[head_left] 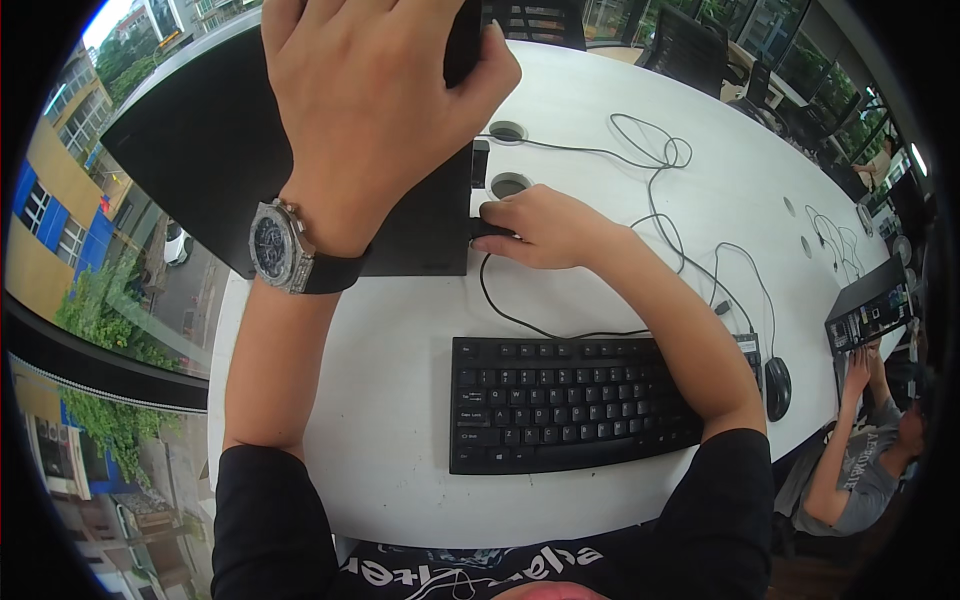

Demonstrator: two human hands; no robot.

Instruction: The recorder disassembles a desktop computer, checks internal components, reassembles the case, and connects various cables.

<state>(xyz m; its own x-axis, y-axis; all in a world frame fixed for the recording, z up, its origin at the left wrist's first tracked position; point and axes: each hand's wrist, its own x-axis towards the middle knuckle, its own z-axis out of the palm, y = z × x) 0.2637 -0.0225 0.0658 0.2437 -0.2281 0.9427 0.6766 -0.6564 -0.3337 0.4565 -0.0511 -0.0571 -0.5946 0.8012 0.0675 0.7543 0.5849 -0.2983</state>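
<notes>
A large black computer case (420, 225) stands on the white desk, its broad dark side toward me. My left hand (370, 80) lies over its upper part, the thumb hooked round the right edge; the fingertips run out of view at the top. A watch with a dark strap is on that wrist. At the case's right edge, my right hand (535, 230) pinches a black cable plug (486, 228). Whether the plug is seated cannot be seen. Just above it, another black connector (480, 165) sits against the same edge.
A black keyboard (570, 405) lies below my right forearm, with a black mouse (777, 388) beside it. Loose black cables (655, 160) cross the white desk (380, 400) near round cable holes (510, 186). At far right, another person handles a computer case (868, 305). Windows line the left.
</notes>
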